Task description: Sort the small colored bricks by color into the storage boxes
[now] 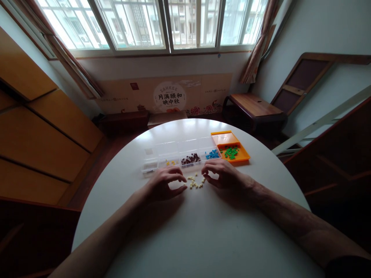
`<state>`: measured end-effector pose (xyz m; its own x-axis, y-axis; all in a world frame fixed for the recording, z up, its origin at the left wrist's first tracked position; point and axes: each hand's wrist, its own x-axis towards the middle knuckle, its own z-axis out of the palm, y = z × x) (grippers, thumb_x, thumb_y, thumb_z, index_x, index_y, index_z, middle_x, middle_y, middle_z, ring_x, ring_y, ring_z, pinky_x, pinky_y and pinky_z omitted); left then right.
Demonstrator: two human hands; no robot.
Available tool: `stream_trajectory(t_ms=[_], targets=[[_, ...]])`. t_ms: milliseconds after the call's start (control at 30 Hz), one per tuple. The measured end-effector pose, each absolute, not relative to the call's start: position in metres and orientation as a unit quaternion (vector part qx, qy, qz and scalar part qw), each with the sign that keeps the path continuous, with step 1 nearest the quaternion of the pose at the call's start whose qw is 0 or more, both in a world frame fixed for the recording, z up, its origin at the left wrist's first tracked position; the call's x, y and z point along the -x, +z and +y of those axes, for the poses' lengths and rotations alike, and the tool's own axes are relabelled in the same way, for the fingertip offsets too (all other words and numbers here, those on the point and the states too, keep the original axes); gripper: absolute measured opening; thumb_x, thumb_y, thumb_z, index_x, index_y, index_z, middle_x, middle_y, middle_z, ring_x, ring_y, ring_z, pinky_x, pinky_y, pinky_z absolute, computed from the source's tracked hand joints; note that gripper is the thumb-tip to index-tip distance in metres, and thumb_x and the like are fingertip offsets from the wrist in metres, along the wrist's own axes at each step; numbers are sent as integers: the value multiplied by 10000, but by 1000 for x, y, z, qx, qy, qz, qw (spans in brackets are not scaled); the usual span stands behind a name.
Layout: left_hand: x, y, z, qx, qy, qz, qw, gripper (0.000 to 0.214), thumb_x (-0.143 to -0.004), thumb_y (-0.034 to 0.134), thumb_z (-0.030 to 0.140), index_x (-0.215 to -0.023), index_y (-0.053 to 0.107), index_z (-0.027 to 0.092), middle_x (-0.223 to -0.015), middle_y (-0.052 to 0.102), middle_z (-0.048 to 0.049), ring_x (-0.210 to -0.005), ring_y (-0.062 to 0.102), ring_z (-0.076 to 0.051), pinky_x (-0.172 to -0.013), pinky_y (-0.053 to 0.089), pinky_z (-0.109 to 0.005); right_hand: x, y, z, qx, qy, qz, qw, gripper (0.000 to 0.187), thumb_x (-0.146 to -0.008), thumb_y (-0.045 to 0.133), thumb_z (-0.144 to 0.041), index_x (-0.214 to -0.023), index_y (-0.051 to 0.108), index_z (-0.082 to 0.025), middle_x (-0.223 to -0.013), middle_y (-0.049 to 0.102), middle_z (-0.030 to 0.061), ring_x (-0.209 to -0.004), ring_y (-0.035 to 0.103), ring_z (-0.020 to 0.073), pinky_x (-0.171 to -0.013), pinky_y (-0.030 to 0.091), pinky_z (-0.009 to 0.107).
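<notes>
Left hand (164,182), thumb and finger apart, and right hand (225,173), grip not discernible, reach over a round white surface (203,239). Toward its far edge, a clear box (151,165) already holds brown pieces (190,158), blue pieces (211,154) and yellow pieces (173,163); an orange tray (242,153), green pieces (231,153). Cream pieces (191,183) between the hands lie not yet contained.

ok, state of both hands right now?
Left hand: open, thumb and fingertips apart beside the cream pieces.
Right hand: fingers curled at the pieces' right side; can't tell if it's gripping one.
</notes>
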<state>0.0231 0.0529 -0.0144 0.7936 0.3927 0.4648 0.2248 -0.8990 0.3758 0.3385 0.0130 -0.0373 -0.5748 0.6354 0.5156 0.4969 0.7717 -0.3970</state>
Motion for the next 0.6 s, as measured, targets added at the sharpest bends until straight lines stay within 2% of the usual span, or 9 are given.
stream_trajectory(t_ms=[133, 233, 400, 600], targets=[[-20, -10, 56, -942, 232, 159, 183, 71, -945, 801, 277, -1006, 836, 270, -944, 773, -50, -778, 730, -158, -737, 585, -254, -342, -31, 11, 305, 117, -898, 295, 116, -981, 700, -200, -1078, 722, -261, -1012, 759, 48, -888, 699, 202, -823, 570, 321], [-20, -8, 57, -943, 219, 160, 194, 88, -977, 772, 257, -1030, 841, 273, -934, 775, -46, -747, 713, -142, -725, 572, -239, -339, -23, 8, 307, 132, -897, 289, 91, -1024, 667, -217, -1065, 739, -254, -1020, 755, 53, -866, 700, 187, -784, 565, 300], [-21, -9, 56, -941, 221, 167, 193, 161, -1047, 674, 241, -1003, 828, 249, -930, 784, -48, -731, 694, -134, -686, 541, -229, -336, -17, 5, 304, 143, -900, 278, 157, -1055, 613, -178, -981, 738, -239, -998, 756, 50, -831, 698, 170, -766, 555, 290], [-21, -13, 56, -941, 227, 181, 174, 125, -1030, 697, 250, -1034, 821, 262, -948, 766, -34, -683, 641, -114, -642, 508, -218, -337, -27, 11, 303, 127, -903, 278, 153, -1097, 591, -205, -1001, 709, -226, -1025, 745, 60, -855, 683, 170, -767, 536, 283]])
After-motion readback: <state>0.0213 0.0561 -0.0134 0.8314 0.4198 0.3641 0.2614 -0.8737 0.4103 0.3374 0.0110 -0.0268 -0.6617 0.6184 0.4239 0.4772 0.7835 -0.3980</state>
